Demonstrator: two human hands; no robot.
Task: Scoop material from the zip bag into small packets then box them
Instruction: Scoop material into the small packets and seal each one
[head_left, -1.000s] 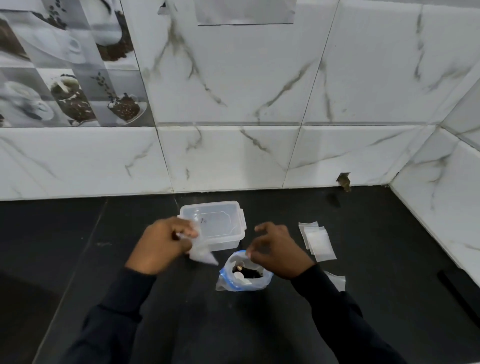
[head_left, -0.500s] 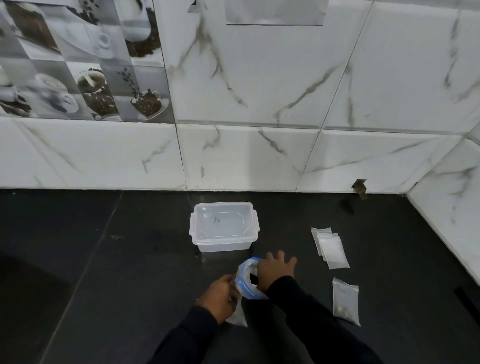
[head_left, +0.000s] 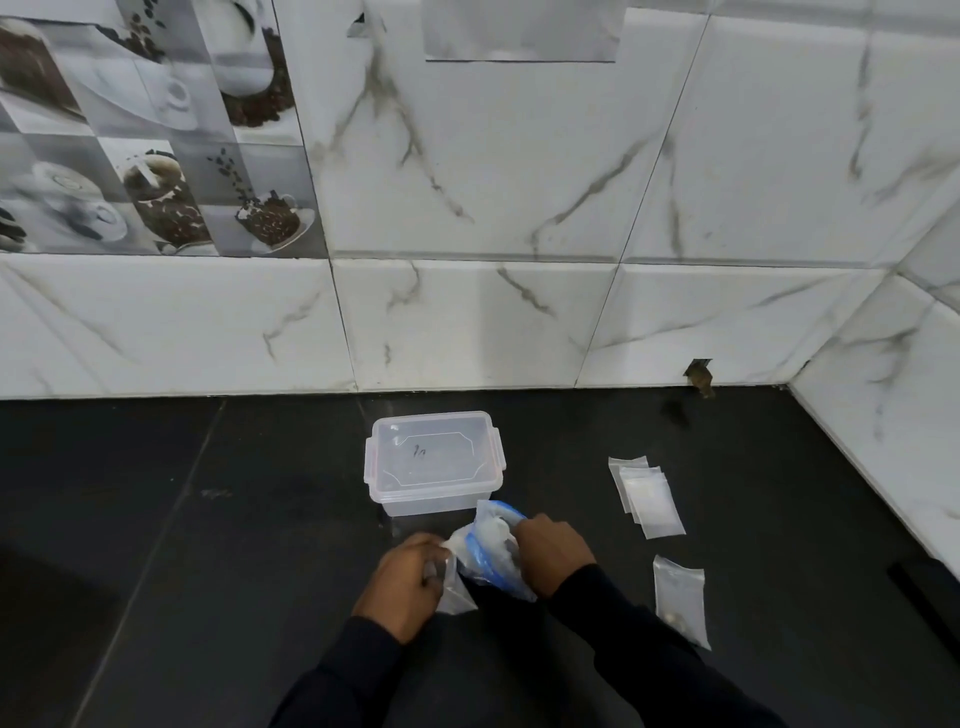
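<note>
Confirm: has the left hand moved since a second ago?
Yes. The left hand, gripping a small packet, drew back from the plastic box toward the person, beside the zip bag.

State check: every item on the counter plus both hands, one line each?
Box: lid on, shut.
Zip bag: open, tilted.
Left hand: holds a small packet beside the bag's mouth.
Right hand: fingers curled at the bag's mouth; grip hidden.
Packet stack: flat, looks empty.
Lone packet: flat, some contents at its near end.

the lidded box (head_left: 435, 460) blocks ahead, packets (head_left: 647, 496) lie right, bare dark counter (head_left: 156, 545) lies left.
</note>
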